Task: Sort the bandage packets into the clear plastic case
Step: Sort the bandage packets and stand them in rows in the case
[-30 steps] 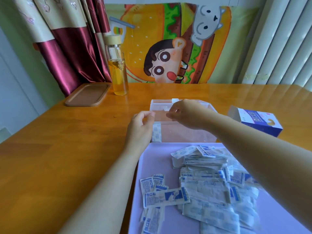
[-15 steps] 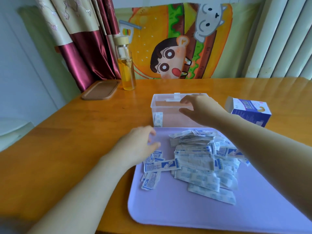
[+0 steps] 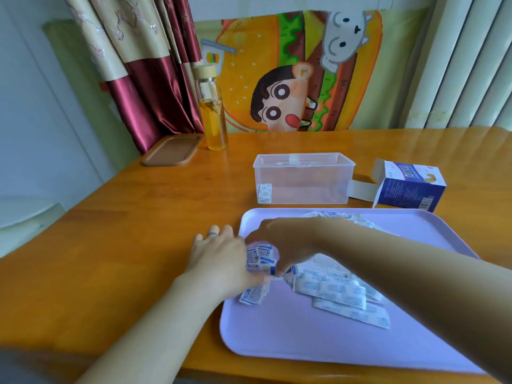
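The clear plastic case (image 3: 318, 187) stands open behind the lilac tray (image 3: 291, 339); a few white packets (image 3: 264, 193) lean in its left corner. A heap of bandage packets (image 3: 332, 289) lies on the tray. My left hand (image 3: 219, 259) lies flat over the tray's left rim, fingers straight, its thumb side against the small blue-printed packets (image 3: 260, 261). My right hand (image 3: 279, 242) reaches down from the right, fingers curled onto those same small packets. Its fingertips are hidden, so the exact grip is unclear. One more small packet (image 3: 253, 296) lies just below my left hand.
An opened blue-and-white bandage box (image 3: 410, 187) sits right of the case. A glass bottle of yellow liquid (image 3: 212, 117) and a brown lid (image 3: 171, 149) stand at the back left of the wooden table (image 3: 110, 259). Curtain and a cartoon cloth hang behind.
Both hands have left the case and come down to the tray. My right hand moved from the case's rim to the small packets at the tray's left; my left hand slid beside them.
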`<state>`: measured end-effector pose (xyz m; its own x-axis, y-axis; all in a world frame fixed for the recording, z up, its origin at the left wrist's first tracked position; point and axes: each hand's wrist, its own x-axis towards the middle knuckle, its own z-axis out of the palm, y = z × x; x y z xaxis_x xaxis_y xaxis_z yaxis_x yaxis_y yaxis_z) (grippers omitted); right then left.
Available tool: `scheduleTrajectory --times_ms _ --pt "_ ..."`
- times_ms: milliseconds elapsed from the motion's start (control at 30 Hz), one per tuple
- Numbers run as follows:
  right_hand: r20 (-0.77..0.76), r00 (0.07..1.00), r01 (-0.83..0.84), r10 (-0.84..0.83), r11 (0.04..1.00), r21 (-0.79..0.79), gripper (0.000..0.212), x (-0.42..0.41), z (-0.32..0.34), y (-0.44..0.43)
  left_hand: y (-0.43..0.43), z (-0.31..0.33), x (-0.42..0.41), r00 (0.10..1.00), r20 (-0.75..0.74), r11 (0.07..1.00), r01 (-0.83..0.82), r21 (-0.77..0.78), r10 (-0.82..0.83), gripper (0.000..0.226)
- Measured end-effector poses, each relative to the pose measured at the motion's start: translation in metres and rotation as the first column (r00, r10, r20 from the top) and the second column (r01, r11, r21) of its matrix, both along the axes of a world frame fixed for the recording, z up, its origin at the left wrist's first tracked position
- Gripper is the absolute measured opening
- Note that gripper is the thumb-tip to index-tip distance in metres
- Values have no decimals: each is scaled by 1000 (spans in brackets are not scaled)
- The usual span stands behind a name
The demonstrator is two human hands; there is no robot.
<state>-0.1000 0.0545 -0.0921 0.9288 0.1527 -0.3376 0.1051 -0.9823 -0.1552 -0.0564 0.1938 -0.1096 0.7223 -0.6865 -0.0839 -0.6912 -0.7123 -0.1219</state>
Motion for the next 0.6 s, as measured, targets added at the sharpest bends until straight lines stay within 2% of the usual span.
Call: scheduleTrajectory --times_ms 100,233,367,433,533,600 --pt "-99 995 -10 7 999 -36 74 11 4 3 2 0 0 1000 -5 1000 -7 -6 7 71" --pt "-224 973 52 -52 999 -3 64 22 7 6 3 0 -1 999 -28 1000 20 -20 -21 58" --pt "-221 974 36 -53 996 -81 46 26 10 9 4 -3 1 1000 -27 1000 9 -26 -10 58" --pt "-226 972 58 -67 997 -50 23 27 7 7 4 -6 2 999 -38 999 8 -48 -10 63" --pt "-199 977 79 -70 996 36 32 25 3 4 6 -9 5 996 -81 994 17 -109 -26 60" --pt "-144 988 77 -64 993 85 29 21 3 1 7 -11 7 991 -122 990 38 -134 -54 55"
